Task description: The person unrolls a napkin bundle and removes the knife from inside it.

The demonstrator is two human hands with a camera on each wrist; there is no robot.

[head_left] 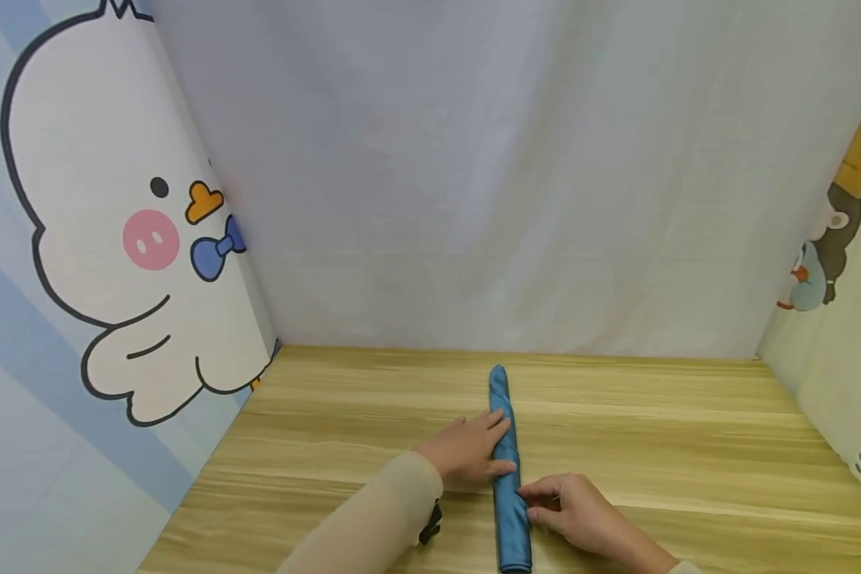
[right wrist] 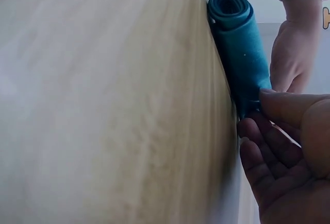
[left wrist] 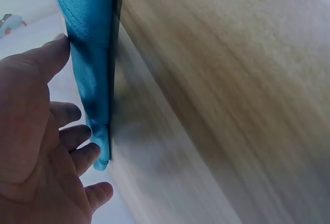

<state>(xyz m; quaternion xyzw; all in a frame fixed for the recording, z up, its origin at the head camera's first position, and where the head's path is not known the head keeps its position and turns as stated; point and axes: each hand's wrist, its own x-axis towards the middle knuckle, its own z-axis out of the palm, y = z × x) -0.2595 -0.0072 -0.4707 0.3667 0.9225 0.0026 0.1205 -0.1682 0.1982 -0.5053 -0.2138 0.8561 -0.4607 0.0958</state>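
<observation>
A shiny blue cloth (head_left: 513,510), rolled into a long narrow tube, lies on the wooden table (head_left: 344,406) and tapers toward its far end. My left hand (head_left: 469,448) rests on the middle of the roll from the left, its fingers extended across it. In the left wrist view the fingers and thumb of the left hand (left wrist: 49,126) are spread along the blue cloth (left wrist: 90,44). On the other side, my right hand (head_left: 577,510) pinches the roll's right edge between thumb and fingers. The right wrist view shows the coiled layers at the near end of the cloth (right wrist: 232,15), beyond the right hand (right wrist: 289,147).
A plain pale curtain (head_left: 473,175) hangs behind the table's back edge. At the left stands a sheet with a cartoon duck (head_left: 100,159), and at the right another printed sheet (head_left: 832,359). A black strap (head_left: 431,524) is around the left wrist.
</observation>
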